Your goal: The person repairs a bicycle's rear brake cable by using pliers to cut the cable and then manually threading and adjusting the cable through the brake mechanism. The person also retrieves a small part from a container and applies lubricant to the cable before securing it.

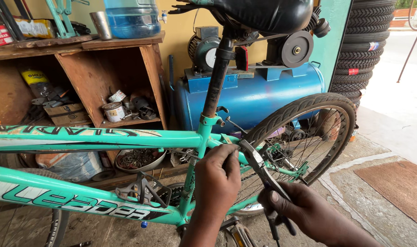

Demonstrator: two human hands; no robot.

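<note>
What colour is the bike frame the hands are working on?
The bike frame is turquoise green with black-and-white lettering, seen in the head view.

A blue compressor tank [259, 98] sits far behind, carrying a motor [204, 50] and a black pulley [296, 49]. To its right, black tyres [364, 41] are stacked in a tall column. On the far left stands a wooden shelf [117, 43]; on top are a blue water jug [133, 18] and a metal cup [101, 25]. Inside it sit a small tin [113, 111] and a cardboard box [69, 114]. Lower down, a metal bowl [140, 160] holds small metal parts. A brown mat [396, 187] lies on the concrete floor at near right.
</note>
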